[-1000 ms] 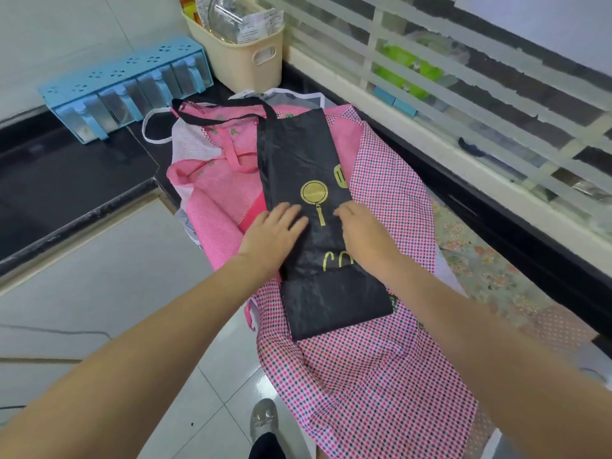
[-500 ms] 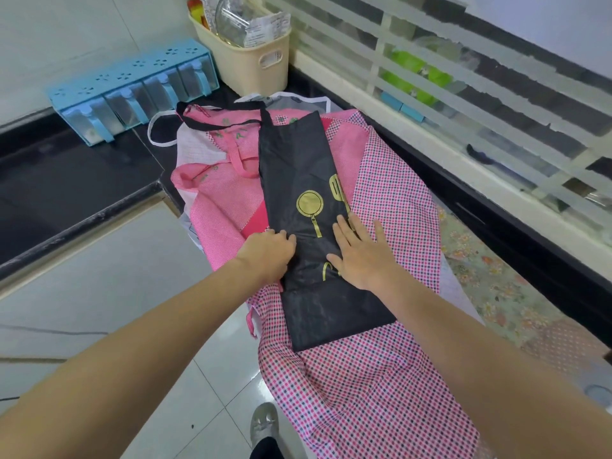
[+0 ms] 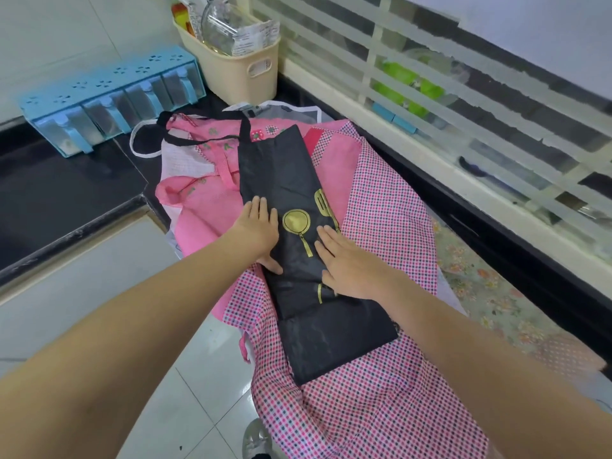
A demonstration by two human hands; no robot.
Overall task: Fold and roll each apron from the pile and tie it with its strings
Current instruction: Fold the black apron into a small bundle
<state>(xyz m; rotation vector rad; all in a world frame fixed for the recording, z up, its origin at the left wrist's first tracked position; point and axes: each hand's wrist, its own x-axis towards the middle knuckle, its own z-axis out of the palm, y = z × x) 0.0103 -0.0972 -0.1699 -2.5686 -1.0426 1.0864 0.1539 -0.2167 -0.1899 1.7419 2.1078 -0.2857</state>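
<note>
left hand (image 3: 256, 228) and right hand (image 3: 347, 261), fingers straight and together, flatten black apron (image 3: 298, 260) toward 12 o'clock so folds hold for rolling.

A black apron (image 3: 298, 246), folded into a long strip with a gold pan print, lies atop a pile of pink checked aprons (image 3: 390, 233) on the dark worktop (image 3: 66, 180); the left hand (image 3: 256, 231) presses flat on its nine o'clock edge; the right hand (image 3: 347, 263) lies flat toward three o'clock; a blue spice rack (image 3: 109, 101) sits at ten o'clock, a cream basket (image 3: 245, 64) at twelve.
</note>
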